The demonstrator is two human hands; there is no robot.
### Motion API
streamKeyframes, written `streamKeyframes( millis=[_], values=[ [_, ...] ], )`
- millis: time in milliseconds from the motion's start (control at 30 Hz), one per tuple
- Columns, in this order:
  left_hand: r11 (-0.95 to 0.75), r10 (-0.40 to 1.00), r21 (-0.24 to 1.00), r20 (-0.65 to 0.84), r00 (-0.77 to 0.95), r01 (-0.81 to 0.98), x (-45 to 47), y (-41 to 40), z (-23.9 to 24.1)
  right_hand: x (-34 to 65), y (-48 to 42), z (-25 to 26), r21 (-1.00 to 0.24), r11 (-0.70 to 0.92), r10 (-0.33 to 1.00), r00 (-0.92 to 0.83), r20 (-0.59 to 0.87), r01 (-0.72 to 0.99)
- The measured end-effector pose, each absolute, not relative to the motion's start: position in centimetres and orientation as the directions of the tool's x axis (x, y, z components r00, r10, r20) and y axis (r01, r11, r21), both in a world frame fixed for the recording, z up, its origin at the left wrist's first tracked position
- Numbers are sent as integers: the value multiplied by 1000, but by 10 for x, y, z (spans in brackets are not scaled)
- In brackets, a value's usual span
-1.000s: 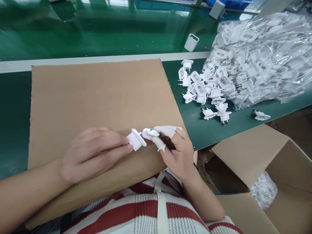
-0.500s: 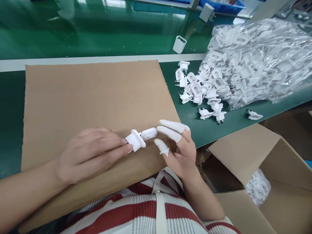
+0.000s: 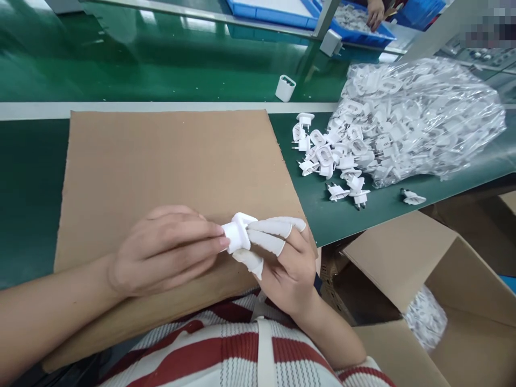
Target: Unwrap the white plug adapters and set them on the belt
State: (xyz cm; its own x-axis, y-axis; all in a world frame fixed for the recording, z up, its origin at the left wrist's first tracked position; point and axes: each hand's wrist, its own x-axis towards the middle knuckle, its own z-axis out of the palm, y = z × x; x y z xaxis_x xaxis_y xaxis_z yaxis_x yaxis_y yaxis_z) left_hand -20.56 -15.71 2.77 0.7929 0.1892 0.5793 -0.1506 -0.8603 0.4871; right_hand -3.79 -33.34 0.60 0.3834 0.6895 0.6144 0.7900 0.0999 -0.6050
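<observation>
Above the cardboard sheet (image 3: 169, 172), 2 hands meet at a white plug piece (image 3: 234, 236)

To the right on the green bench (image 3: 322, 226), we see a clear plastic bag (image 3: 479, 118) packed with white plug pieces, with a heap of loose plugs (image 3: 324, 156) by its left end. Below the bench edge, an open cardboard box (image 3: 399, 258) contains a white bundle (image 3: 425, 317). Farther back, a co-worker's hand (image 3: 375, 13) reaches into a blue bin (image 3: 385, 40) of small whitish parts; beside it sits a blue tray (image 3: 274, 22).

The bin, the tray and the co-worker's hand are cut off by the top edge, and we cannot make out what the tray holds. The bundle is too unclear for us to name its contents. Fingers hide part of the plug piece, so we cannot tell whether it is 1 part or 2 joined.

Our left hand (image 3: 173, 252) pinches the plug piece's near end between thumb and fingertips, just above the sheet's lower part. Our right hand (image 3: 288, 258), with white covers on 3 digits, touches the flanged end, fingers over it and thumb below; we cannot tell whether they press together on it.
</observation>
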Motion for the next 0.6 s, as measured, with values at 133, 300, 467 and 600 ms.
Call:
streamKeyframes(
  millis=[133, 300, 467, 600],
  values=[
    [-731, 184, 639, 519, 835, -237, -200, -148, 23, -42, -332, 4, -586, 150, 666, 356, 656, 797],
    [-515, 332, 853, 289, 898, -84, -201, -156, 16, -45, -325, -8, -518, 190, 649, 289, 704, 834],
    [-214, 390, 967, -42, 920, 135, -206, -155, 15, -45, -318, -7, -483, 236, 601, 264, 754, 843],
    [-180, 425, 966, -94, 900, 186, -201, -150, 12, -40, -320, -4, -498, 234, 646, 249, 721, 835]
  ],
)
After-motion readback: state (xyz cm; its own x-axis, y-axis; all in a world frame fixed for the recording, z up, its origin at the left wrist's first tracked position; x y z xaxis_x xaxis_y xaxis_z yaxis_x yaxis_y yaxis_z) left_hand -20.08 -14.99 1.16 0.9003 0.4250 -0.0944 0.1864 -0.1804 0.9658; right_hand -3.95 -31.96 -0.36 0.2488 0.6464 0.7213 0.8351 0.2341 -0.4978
